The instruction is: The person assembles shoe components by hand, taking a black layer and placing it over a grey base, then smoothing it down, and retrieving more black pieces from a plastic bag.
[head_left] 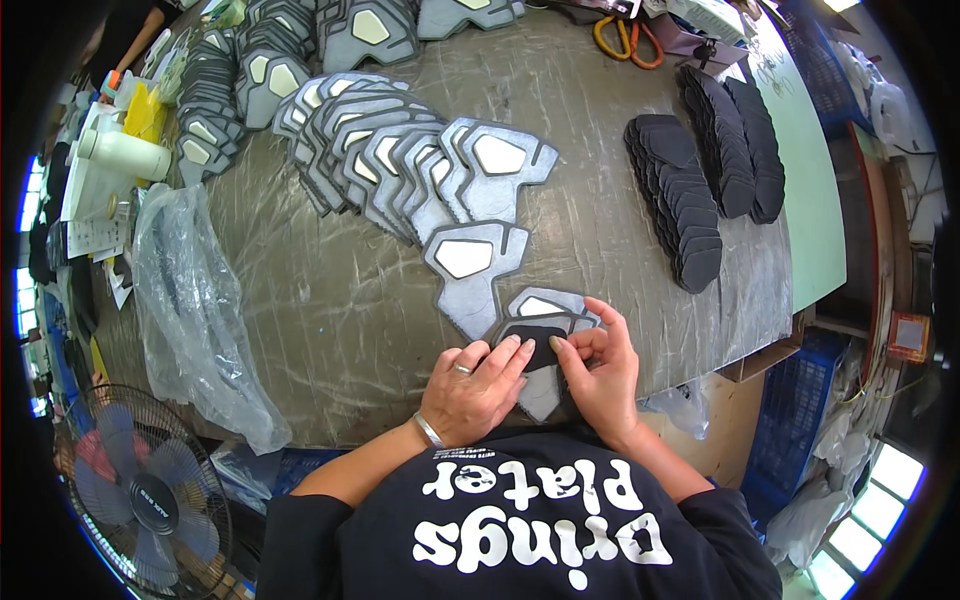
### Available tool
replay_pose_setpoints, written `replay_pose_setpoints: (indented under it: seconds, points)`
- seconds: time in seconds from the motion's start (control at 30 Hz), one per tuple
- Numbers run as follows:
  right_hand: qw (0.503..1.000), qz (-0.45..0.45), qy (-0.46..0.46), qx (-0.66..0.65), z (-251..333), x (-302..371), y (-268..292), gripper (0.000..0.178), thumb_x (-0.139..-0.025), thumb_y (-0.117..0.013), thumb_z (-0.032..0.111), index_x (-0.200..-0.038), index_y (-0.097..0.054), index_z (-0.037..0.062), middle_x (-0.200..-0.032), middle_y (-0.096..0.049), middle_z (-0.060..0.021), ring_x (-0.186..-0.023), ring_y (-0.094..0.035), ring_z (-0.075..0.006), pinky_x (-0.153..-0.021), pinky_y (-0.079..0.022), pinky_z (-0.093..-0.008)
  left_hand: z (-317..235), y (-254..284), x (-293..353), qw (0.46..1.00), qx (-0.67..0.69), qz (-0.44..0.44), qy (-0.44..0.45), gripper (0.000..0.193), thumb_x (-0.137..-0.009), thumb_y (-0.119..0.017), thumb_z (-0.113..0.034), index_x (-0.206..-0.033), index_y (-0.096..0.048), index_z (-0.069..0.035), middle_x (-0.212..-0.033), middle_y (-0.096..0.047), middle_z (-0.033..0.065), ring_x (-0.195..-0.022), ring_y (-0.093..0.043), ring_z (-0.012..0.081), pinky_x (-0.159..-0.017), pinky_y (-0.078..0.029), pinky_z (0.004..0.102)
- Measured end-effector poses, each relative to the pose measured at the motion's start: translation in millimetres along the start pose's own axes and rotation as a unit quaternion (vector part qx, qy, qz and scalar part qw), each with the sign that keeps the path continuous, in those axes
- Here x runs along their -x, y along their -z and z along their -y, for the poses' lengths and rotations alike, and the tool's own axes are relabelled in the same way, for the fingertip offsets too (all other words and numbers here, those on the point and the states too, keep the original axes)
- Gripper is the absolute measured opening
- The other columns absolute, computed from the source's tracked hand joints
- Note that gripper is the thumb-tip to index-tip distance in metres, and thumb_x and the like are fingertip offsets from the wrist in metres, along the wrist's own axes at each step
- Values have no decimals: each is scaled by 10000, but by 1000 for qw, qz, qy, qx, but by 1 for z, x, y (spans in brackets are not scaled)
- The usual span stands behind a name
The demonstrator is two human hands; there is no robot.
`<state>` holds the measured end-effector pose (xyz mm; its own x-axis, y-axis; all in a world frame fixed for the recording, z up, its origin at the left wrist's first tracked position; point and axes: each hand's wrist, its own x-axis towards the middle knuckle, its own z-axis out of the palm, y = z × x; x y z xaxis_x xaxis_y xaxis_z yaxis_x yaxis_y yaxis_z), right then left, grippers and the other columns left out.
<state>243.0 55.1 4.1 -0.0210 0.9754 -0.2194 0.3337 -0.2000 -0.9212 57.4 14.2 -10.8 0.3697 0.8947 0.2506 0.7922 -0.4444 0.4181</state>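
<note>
A black fabric-like pad (pixel 541 348) lies on a grey panel (pixel 541 396) with dark edging, close to my body. Flat across the pad's left part rest the fingers of my left hand (pixel 472 393), stretched out and pressing down. My right hand (pixel 606 372) pinches the pad's right edge between thumb and fingers, its index finger raised. Just beyond sits another grey panel (pixel 540 303) with a white inset, partly covered. A similar panel (pixel 466 265) lies ahead to the left, touching a fanned row of such panels (pixel 385 150).
Stacked black pads (pixel 680 205) stand in rows at the right. Orange-handled scissors (pixel 630 42) lie at the far edge. Clear plastic sheeting (pixel 195 300), a white bottle (pixel 125 154) and a fan (pixel 150 500) are on the left. More grey panels (pixel 270 75) are piled at the back.
</note>
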Motion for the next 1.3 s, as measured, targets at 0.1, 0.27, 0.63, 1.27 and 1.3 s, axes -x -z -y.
replay_pose_setpoints:
  seconds: [0.1,0.27,0.63,1.27,1.3]
  points:
    - [999,-3,9,32,2,-2,0,515,-823,-745,33,-1267,-485,4,-701,-648,-57,-566,-590,-95,-561,-480,-236,-2,1,-4,999,-35,-3,-7,484,-761,-729,-205,-1230,-657,-111,-1323,-574,-13,-992,-503,165,-804,-395,312]
    - [987,3,46,154,10,-5,9,401,-818,-776,124,-1149,-569,27,-657,-634,-70,-498,-587,-156,-504,-473,-267,-4,-2,-4,998,-63,-9,-7,483,-749,-715,-189,-1223,-659,-113,-1335,-570,-22,-981,-501,160,-797,-388,311]
    - [827,230,286,426,-12,16,18,793,-872,-596,544,-1494,-357,115,-1557,-326,-93,-1453,-278,-254,-1166,-198,-514,1,14,11,991,-56,118,-3,593,-841,-659,-339,-1374,-541,-106,-1508,-416,54,-1345,-400,229,-1068,-325,416]
    - [885,111,290,346,-1,-11,33,611,-785,-764,319,-1288,-554,43,-1486,-402,-158,-1373,-380,-309,-1124,-265,-527,-4,15,19,993,-58,105,-12,702,-799,-720,-439,-1385,-510,-115,-1495,-410,125,-1406,-355,287,-1128,-252,543]
    - [878,107,283,372,2,-14,34,584,-783,-765,316,-1264,-572,44,-1479,-407,-164,-1372,-380,-317,-1126,-257,-533,-4,15,18,993,-61,100,-15,702,-799,-720,-439,-1385,-510,-115,-1495,-410,125,-1406,-355,287,-1128,-252,543]
